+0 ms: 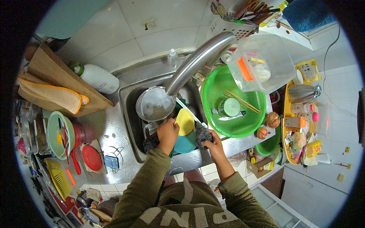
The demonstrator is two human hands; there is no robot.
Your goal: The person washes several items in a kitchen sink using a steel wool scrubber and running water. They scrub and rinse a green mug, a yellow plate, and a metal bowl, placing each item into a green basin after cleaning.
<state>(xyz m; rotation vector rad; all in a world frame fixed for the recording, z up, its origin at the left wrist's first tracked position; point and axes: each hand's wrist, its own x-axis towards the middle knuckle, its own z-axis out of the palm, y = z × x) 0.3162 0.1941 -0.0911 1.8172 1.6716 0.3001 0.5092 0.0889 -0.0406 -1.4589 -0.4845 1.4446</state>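
Observation:
Over the metal sink point(133, 151), my left hand point(167, 133) has its fingers at the left edge of a yellow round scalloped piece point(185, 122); whether it grips that piece is unclear. Below the yellow piece lies a teal round piece point(184, 144). My right hand point(214, 144) pinches a dark grey scouring pad point(203, 136) just right of them. A metal pot point(155, 105) with cloudy liquid stands in the sink under the faucet point(199, 61). Dark cloth point(151, 143) lies beside my left wrist, and a white stick point(189, 111) slants behind the yellow piece.
Right of the sink, a green basket point(233, 128) holds chopsticks and a lidded container, with a clear plastic bin point(265, 64) over its rear edge. Cutting boards point(65, 82) and a white bottle point(99, 78) stand left. A red lid point(91, 158) and wire rack point(112, 159) lie on the left counter.

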